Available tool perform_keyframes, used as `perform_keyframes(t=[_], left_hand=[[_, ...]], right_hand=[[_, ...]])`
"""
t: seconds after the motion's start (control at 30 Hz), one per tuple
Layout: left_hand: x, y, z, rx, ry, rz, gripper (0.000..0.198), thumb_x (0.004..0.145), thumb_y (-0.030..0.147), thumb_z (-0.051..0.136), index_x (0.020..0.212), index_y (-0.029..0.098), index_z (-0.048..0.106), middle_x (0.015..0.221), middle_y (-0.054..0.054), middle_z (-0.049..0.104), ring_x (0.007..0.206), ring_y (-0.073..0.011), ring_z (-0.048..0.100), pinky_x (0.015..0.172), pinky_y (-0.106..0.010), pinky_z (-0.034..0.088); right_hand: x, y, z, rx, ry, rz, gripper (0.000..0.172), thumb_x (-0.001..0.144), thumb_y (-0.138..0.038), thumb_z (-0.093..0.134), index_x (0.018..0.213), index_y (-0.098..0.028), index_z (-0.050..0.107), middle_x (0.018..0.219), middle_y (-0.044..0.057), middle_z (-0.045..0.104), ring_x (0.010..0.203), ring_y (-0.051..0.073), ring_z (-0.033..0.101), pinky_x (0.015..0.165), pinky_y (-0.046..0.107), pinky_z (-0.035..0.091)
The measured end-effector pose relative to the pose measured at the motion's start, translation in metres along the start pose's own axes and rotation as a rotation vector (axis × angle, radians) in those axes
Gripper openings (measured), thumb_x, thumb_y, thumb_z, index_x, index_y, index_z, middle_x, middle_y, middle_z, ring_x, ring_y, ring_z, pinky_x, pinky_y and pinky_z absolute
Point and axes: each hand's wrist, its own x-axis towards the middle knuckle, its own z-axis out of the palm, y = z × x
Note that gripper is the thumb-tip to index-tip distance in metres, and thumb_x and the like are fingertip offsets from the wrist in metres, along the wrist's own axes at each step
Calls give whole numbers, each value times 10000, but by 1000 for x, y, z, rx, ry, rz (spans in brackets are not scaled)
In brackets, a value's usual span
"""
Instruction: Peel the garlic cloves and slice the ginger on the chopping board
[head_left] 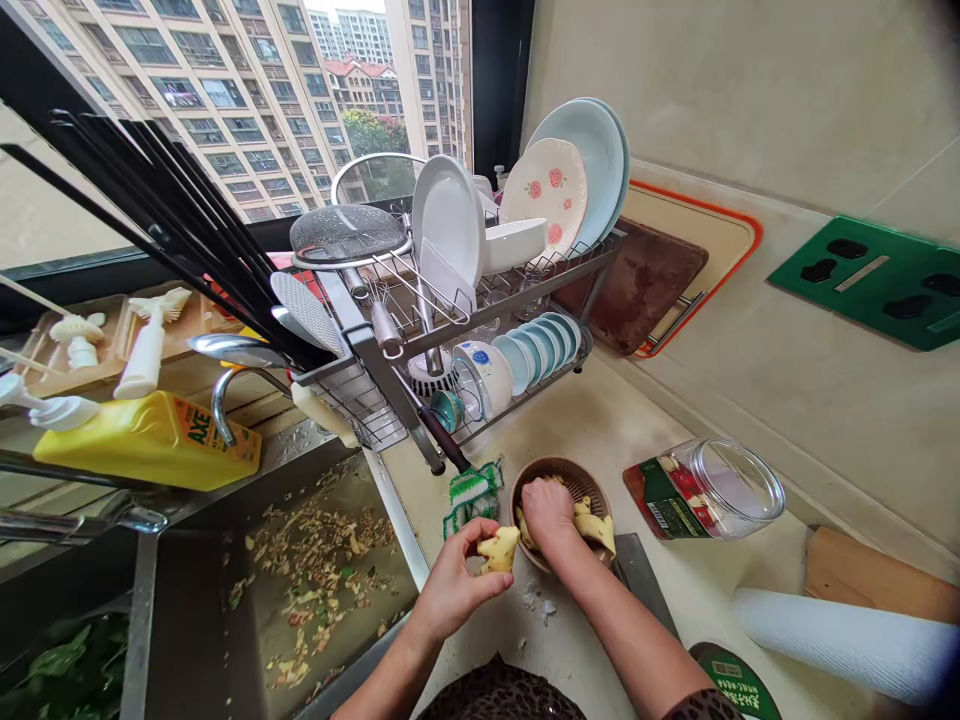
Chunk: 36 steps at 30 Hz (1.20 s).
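Fingers [471,540] of the left hand [450,590] clamp knobbly pale ginger [499,550]; right hand's [547,512] fingers [541,525] bunch inside a basket [577,478].

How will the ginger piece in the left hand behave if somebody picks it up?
The ginger piece will probably feel stiff and firm, since its knobs keep their shape in the left hand. Its pale surface may be a little slippery if moist. Its lumpy form would likely stop it rolling far.
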Motion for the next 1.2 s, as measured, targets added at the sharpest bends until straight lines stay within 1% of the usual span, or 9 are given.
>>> perform_keyframes(t=[0.17,0.33,0.43,0.53,0.63,0.77,0.93,1.07,1.2], left_hand=[[-4,-1,-8,154,-58,66,349,600,272,719,893,163,564,839,-21,542,805,-178,476,711,-251,345],[-5,4,-5,484,-299,287,239,681,278,647,878,185,548,845,-19,511,809,-183,460,715,-259,334],[-6,4,0,585,-398,372,226,732,259,591,935,193,519,882,-32,512,834,-190,457,739,-267,347],[-8,2,0,590,-440,393,225,769,215,528,989,194,487,945,-52,503,872,-191,459,773,-271,368],[-8,0,0,589,-428,378,270,763,152,485,1029,192,469,984,-61,492,919,-189,460,817,-273,381],[-6,-3,8,630,-398,395,385,720,121,496,1096,198,463,1010,-66,512,944,-197,476,837,-282,391],[2,-17,24,826,-317,398,554,656,133,597,1189,243,493,997,-57,583,849,-208,544,709,-264,395],[12,-34,25,937,-197,440,419,696,92,544,1080,252,593,899,-50,578,796,-193,542,666,-254,374],[15,-48,26,848,-105,496,287,762,129,516,1017,219,614,845,-53,557,769,-173,528,654,-244,377]], right_hand=[[9,13,-15,-128,-43,-61,203,804,-177,558,906,-83,707,897,232,703,892,275,677,743,317,498],[7,25,-16,-149,-33,-111,237,829,-98,477,879,-95,709,906,205,708,906,261,666,745,296,466],[1,34,-19,-108,-3,-133,265,858,-124,435,881,-133,699,902,153,715,884,231,661,724,270,439],[-7,49,-28,-41,54,-136,271,900,-219,398,987,-197,654,957,75,705,893,173,639,721,224,414],[-13,58,-31,9,96,-106,294,903,-207,372,1055,-220,624,1010,57,684,939,155,615,756,217,399],[-12,45,-14,59,83,-77,207,849,-255,486,915,-197,674,963,98,686,931,212,621,750,262,410],[-1,30,0,182,70,-32,150,799,-193,512,796,-136,651,873,151,690,857,240,638,711,288,422],[-7,49,-19,367,83,-36,266,871,-231,316,910,-166,571,892,78,681,785,155,626,610,216,431],[-28,67,-28,867,-106,-114,236,845,-229,256,920,-205,479,864,14,642,630,106,581,459,166,355]])
